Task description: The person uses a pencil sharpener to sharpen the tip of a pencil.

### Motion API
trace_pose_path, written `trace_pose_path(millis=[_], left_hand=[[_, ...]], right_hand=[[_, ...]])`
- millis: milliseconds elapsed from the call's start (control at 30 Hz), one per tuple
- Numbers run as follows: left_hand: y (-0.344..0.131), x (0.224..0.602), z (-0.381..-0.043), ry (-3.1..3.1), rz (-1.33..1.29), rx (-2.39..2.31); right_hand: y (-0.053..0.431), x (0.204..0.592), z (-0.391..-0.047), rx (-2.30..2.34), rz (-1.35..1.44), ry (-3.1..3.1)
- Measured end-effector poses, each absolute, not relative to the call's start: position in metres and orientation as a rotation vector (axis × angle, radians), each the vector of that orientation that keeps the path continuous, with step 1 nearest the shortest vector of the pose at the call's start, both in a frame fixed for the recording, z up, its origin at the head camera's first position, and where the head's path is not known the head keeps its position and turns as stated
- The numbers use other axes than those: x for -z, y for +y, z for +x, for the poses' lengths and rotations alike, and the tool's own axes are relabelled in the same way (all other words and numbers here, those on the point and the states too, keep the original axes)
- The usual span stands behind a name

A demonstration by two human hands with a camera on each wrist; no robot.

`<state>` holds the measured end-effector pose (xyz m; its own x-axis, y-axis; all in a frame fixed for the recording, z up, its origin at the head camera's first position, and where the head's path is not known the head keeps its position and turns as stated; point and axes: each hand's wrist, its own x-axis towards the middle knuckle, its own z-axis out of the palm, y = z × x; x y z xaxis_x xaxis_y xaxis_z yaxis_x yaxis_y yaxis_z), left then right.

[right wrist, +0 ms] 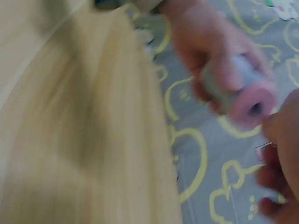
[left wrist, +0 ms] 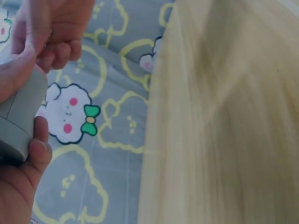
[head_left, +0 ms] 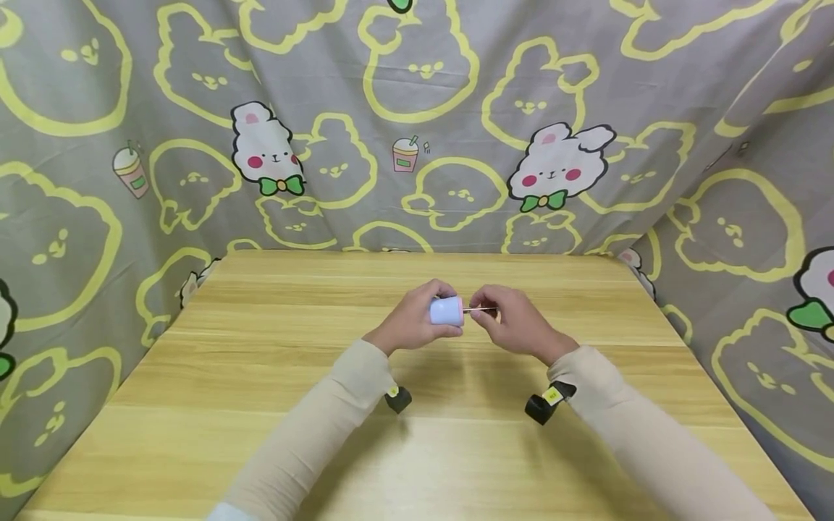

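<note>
My left hand (head_left: 417, 316) grips a small light-blue cylinder (head_left: 446, 311), thumb on one side and fingers on the other. The cylinder lies sideways above the table. Its pink end (right wrist: 252, 105) has a dark round hole in the middle and faces my right hand. Seen from the left wrist, the body (left wrist: 18, 119) curves outward and has a seam line and a dark base. My right hand (head_left: 515, 318) pinches a thin, dark, straight rod (head_left: 483, 310) between thumb and fingertips. The rod points at the pink end and reaches right up to it. Its kind cannot be made out.
A wood-grain table (head_left: 417, 449) spreads beneath both hands. Grey curtain (head_left: 339, 94) with yellow outlines and white bunnies hangs behind the table and along both sides. A black wrist camera (head_left: 397, 399) hangs under the left sleeve, another camera (head_left: 541, 408) under the right.
</note>
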<state>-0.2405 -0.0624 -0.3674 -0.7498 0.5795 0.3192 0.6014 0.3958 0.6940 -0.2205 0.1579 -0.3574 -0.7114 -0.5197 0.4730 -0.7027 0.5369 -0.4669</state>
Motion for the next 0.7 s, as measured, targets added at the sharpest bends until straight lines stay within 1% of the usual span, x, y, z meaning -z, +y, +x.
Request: trace_pose_path(millis=[133,267,400,533,700], left_hand=[[-0.063,0.362,-0.240,-2.620,-1.088,1.339],[-0.064,0.358,-0.239,-2.657,-1.060,1.393],[-0.065,0.355,-0.238,-2.718,-1.043,1.492],[-0.065,0.355,-0.236,-2.757,-1.043,1.576],[-0.063,0.356,-0.235,-2.717,-1.098,1.504]], right_hand=[[0.164,0.373,-0.225,-0.518,1.138,-2.131],[0.165,0.384,-0.231,-0.301,1.115,-1.839],[0.162,0.389,-0.238,-0.257,1.091,-1.649],[0.158,0.393,-0.243,-0.275,1.130,-1.565],[0.152,0.394,-0.243,-0.400,1.183,-1.611]])
